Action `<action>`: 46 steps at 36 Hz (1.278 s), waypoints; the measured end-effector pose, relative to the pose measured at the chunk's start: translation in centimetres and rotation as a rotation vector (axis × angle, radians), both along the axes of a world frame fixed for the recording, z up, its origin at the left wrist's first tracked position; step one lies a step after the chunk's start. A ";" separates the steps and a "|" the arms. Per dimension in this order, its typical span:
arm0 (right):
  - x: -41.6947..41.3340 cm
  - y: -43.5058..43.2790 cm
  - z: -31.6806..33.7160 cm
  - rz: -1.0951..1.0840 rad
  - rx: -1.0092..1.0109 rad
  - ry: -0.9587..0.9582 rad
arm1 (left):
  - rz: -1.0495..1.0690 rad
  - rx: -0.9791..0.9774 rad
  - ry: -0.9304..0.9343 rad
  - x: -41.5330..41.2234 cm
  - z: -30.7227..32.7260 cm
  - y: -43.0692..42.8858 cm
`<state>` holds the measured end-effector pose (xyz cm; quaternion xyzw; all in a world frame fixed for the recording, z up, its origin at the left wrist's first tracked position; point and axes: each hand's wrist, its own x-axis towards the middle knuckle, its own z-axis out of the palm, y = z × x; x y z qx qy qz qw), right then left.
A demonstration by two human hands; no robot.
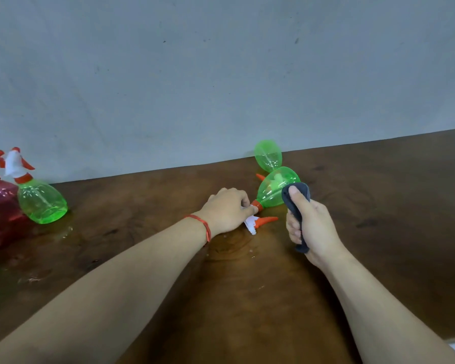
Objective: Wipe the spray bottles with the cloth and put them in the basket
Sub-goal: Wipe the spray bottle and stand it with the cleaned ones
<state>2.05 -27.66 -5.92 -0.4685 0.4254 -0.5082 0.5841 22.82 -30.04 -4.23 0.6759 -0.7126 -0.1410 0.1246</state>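
The left hand (227, 210) had its fingers curled round the white-and-orange trigger head of a green spray bottle (272, 191) tipped on its side on the tabletop (247, 285). The right hand (313, 227) gripped a bunched dark cloth (300, 191), thumb on top, touching the bottle's body. A second green bottle (268, 156) lay just behind

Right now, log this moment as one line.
left hand: grips green bottle by its sprayer | right hand: holds dark cloth against bottle body | step: wiping
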 end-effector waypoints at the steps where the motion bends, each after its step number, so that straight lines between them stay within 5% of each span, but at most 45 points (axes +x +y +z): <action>1: 0.2 0.2 0.1 -0.004 -0.015 0.034 | 0.023 0.008 0.011 0.0 0.2 0.5; 13: 1.0 2.2 0.0 0.029 -0.115 0.115 | -0.052 -0.255 -0.175 2.0 0.9 6.5; 18: 1.2 2.9 0.3 0.119 -0.102 0.214 | -0.431 -0.291 -0.598 4.9 2.1 7.0; 25: 2.0 3.3 0.0 0.051 -0.041 0.160 | -0.481 -0.201 -0.887 4.9 1.3 6.1; 31: 2.2 3.6 0.2 0.007 -0.012 0.147 | -0.219 -0.378 -0.419 7.4 2.0 5.6; 38: 5.8 3.5 1.4 0.057 -0.025 0.121 | 0.092 -0.421 0.613 11.0 3.9 9.7; 46: 14.3 2.1 4.0 0.091 -0.095 0.072 | 0.237 -0.461 0.750 13.3 0.2 12.1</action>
